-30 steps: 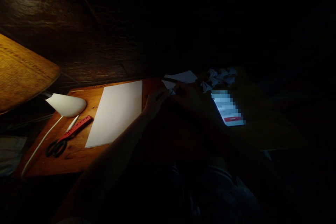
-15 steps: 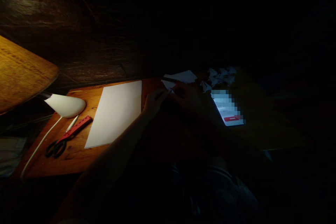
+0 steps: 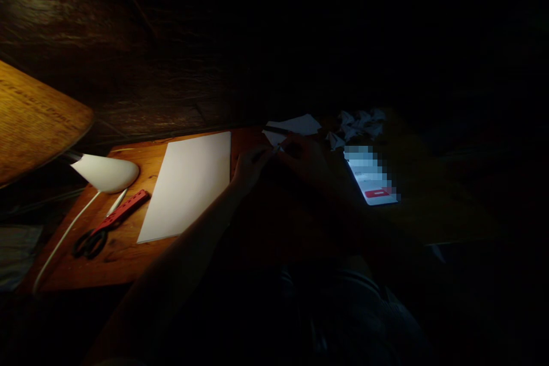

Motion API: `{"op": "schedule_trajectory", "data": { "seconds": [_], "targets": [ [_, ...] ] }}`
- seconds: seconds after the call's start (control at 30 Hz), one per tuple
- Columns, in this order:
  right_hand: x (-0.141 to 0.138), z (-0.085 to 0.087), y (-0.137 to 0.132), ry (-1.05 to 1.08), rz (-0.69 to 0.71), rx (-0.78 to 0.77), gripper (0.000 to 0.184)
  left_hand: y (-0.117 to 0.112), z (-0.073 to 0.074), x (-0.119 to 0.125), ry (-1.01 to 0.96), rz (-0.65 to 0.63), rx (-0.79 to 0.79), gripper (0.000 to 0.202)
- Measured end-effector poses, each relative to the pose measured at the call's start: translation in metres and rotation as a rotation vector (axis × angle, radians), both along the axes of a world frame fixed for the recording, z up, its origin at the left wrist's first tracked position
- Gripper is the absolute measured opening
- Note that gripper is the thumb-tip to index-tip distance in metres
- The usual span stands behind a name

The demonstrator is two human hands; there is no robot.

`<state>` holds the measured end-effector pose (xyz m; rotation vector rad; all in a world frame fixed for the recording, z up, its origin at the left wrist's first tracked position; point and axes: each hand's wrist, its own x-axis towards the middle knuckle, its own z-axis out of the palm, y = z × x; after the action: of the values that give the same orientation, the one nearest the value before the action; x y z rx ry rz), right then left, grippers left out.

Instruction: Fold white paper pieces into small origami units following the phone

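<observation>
Grip of left hand (image 3: 251,167) and right hand (image 3: 306,161): fingers meet over a small folded paper piece (image 3: 278,146) at the far edge of the wooden surface (image 3: 128,251); too dark to tell how tightly either closes. White sheet (image 3: 189,183) lies just left; lit phone (image 3: 372,177) right; crumpled paper (image 3: 358,124) beyond; scissors (image 3: 92,240) and red ruler (image 3: 124,210) near lamp (image 3: 105,172).

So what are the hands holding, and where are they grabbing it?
It's too dark to tell for sure. The left hand and right hand meet over a small pale paper piece, fingertips at its edges, but the grip itself is lost in shadow.
</observation>
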<state>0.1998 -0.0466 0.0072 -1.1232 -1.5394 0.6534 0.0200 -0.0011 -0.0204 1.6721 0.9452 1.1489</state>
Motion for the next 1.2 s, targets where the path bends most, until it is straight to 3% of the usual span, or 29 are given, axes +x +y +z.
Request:
{"op": "schedule_trajectory", "data": {
  "seconds": [0.27, 0.47, 0.6, 0.8, 1.2],
  "targets": [
    [0.0, -0.003, 0.003, 0.068, 0.037, -0.005, 0.016, 0.0, 0.0, -0.002, 0.006, -0.004, 0.018, 0.026],
    [0.003, 0.001, 0.005, 0.172, 0.082, -0.121, 0.037, -0.002, 0.002, 0.0, -0.048, -0.004, -0.013, 0.027],
    [0.003, 0.001, 0.004, 0.283, 0.141, -0.239, 0.044, -0.001, -0.001, 0.002, -0.186, 0.016, -0.051, 0.04],
    [0.003, 0.0, 0.004, 0.374, 0.177, -0.331, 0.036, 0.004, -0.006, 0.002, -0.196, -0.031, -0.101, 0.029],
    [0.01, 0.0, 0.006, 0.215, 0.151, -0.317, 0.025, -0.002, 0.001, 0.002, -0.205, -0.083, -0.127, 0.028]
  ]
}}
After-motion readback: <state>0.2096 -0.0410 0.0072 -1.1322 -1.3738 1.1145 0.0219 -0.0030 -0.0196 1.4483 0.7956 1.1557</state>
